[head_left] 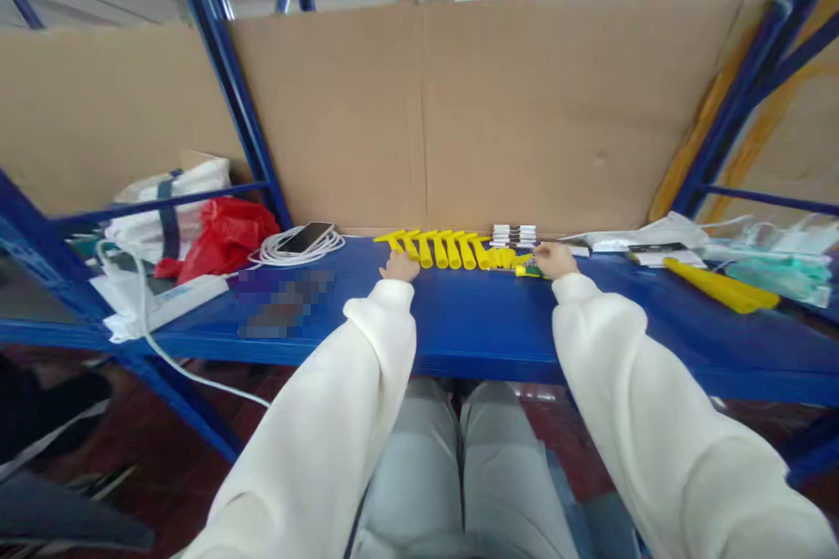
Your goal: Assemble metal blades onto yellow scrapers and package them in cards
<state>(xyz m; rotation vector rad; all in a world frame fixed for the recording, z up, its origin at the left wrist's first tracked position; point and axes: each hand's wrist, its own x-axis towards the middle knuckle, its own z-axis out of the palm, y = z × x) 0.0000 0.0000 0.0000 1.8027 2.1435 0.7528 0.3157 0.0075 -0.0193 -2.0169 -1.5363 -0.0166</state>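
Several yellow plastic pieces (446, 248) lie in a row on the blue shelf (472, 323), against a cardboard back wall. My left hand (399, 267) rests at the left end of the row, fingers curled at the first yellow piece. My right hand (554, 260) is at the row's right end, closed on a small yellow and green item (526, 271). A small stack of black and white flat parts (514, 235) sits just behind the row. Both arms wear white sleeves.
A phone on a coiled white cable (298, 243) lies at left, beside a red bag (225, 236) and a white bag (167, 201). At right are a long yellow piece (717, 286), white papers (646, 236) and teal packaging (780, 278). Blue rack posts frame the shelf.
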